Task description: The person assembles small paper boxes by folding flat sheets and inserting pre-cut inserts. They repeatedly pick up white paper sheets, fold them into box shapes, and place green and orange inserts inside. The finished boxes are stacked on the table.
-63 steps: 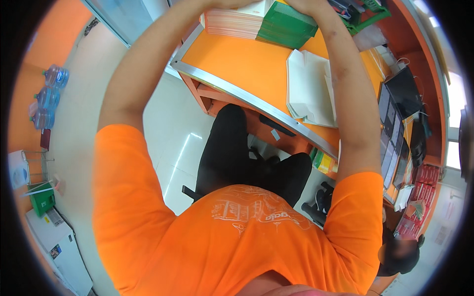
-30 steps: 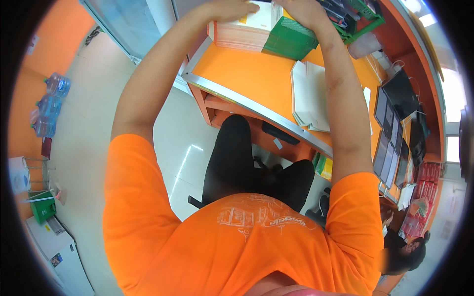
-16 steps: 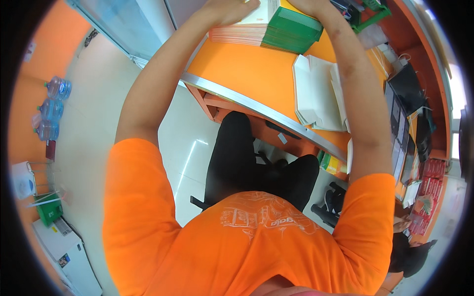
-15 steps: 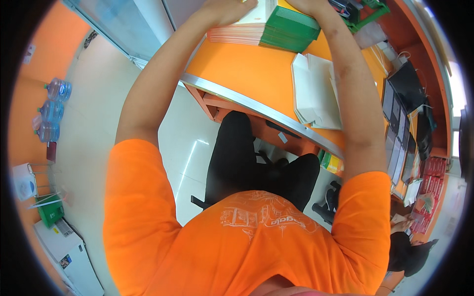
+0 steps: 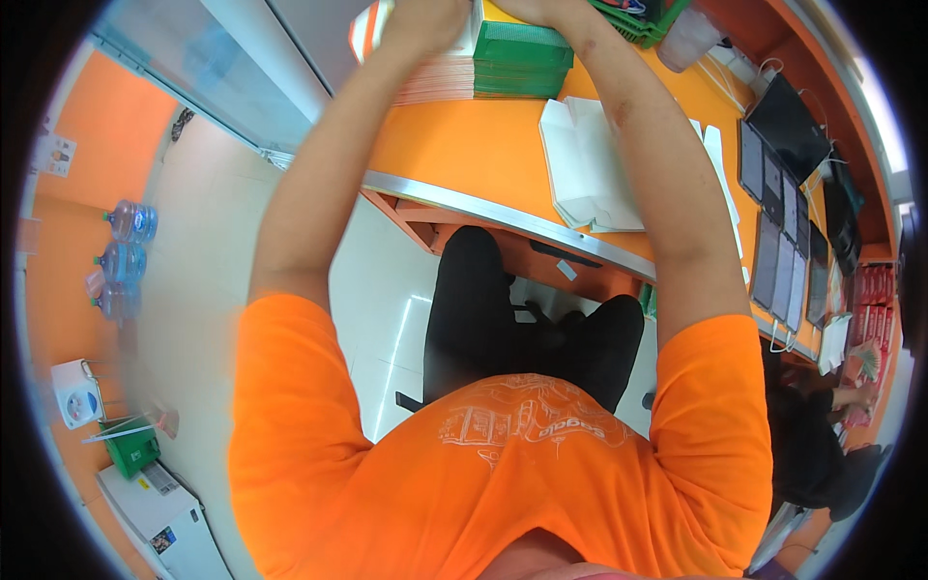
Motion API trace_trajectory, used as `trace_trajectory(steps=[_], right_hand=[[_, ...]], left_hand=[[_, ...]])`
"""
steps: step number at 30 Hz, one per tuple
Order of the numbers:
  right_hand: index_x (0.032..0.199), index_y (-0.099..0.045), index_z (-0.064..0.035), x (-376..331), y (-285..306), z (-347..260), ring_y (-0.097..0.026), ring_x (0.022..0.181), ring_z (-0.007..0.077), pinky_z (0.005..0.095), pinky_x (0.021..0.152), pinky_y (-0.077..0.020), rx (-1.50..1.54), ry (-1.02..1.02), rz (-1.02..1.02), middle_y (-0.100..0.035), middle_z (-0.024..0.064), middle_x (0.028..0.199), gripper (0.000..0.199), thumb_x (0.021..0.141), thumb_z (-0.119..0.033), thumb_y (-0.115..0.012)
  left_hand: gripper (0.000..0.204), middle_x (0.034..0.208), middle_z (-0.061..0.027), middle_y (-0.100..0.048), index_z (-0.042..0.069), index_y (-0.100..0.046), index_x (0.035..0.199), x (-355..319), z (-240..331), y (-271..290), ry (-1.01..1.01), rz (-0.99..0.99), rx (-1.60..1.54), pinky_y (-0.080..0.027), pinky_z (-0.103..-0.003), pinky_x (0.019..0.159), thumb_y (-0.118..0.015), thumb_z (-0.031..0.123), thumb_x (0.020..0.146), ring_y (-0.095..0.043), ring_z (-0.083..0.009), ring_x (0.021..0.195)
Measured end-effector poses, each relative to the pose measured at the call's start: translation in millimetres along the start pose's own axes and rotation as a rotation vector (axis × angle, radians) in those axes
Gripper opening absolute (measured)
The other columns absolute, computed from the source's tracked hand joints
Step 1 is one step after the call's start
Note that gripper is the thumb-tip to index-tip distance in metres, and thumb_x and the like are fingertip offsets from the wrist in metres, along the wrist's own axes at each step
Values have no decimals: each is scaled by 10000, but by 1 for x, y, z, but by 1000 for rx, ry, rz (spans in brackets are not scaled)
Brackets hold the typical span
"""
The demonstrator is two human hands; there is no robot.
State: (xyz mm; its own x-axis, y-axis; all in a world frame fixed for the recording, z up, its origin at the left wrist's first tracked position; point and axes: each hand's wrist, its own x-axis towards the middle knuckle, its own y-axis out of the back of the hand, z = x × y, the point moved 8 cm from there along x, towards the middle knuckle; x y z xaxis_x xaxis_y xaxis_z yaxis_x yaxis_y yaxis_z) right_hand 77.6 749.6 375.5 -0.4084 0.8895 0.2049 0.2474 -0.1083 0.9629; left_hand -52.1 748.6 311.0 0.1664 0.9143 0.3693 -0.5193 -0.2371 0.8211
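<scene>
A thick stack of flat folded cartons, green on one side and white with orange edges on the other, sits at the far end of the orange table. At the top edge of the picture my left hand is over the white part of the stack, its fingers hidden. An orange-and-white striped piece shows just left of it. My right hand is at the yellow top of the stack, its fingers cut off by the picture's edge. White folded card sheets lie nearer, left of my right forearm.
To the right are a clear plastic cup, a green basket, and several phones or tablets with cables. Another person in black is at the lower right. Water bottles stand along the left wall.
The view has shifted, so the table and stack appear further left. My left hand has moved left over the stack, and the striped piece has come into sight beside it.
</scene>
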Motion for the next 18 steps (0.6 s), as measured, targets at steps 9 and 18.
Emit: trace_trajectory(steps=[9,18], right_hand=[[1300,-656,-61,2,55,-7,-598,1218,458,522,1044,-462,117,96,27,-621,286,1317,658,1026,-564,-332],[1279,-663,-40,-24,16,-15,-560,1300,390,484,1075,-449,112,-1,12,-597,227,1391,601,979,-507,-431]], left_hand=[[562,1222,-256,-672,27,-607,1308,-8,-9,-22,84,-35,-23,-421,-511,1061,-246,378,1059,-586,-464,1177],[545,1292,-223,-657,17,-604,1315,-13,2,15,269,-83,-426,-430,-483,1064,-358,424,1049,-576,-401,1246]])
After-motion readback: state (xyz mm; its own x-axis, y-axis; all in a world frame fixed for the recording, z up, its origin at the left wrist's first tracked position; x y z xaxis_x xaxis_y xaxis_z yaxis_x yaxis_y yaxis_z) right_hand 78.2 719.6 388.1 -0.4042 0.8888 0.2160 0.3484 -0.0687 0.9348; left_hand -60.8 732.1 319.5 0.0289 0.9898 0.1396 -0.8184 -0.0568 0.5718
